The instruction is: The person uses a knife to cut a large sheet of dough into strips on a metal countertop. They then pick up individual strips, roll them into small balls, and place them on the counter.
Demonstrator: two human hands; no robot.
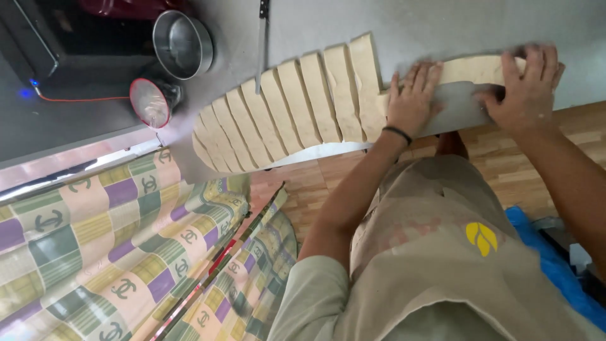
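A pale dough slab [481, 67] lies on the grey steel table [442, 25] at the right. Left of it, a curved row of several cut dough strips [297, 107] fans out toward the table's front edge. A flat grey metal scraper [456, 106] stands on the slab's near edge. My left hand [413, 95], with a dark band on the wrist, presses on the scraper's left end beside the last cut strip. My right hand [525, 82] grips the scraper's right end, fingers reaching over onto the dough.
A metal bowl [183, 41] and a red-rimmed container covered with film [150, 101] stand at the table's left. A long knife [262, 38] lies behind the strips. A checked patterned cloth [113, 252] sits low left, over a wooden floor [505, 164]. Blue plastic [555, 265] lies low right.
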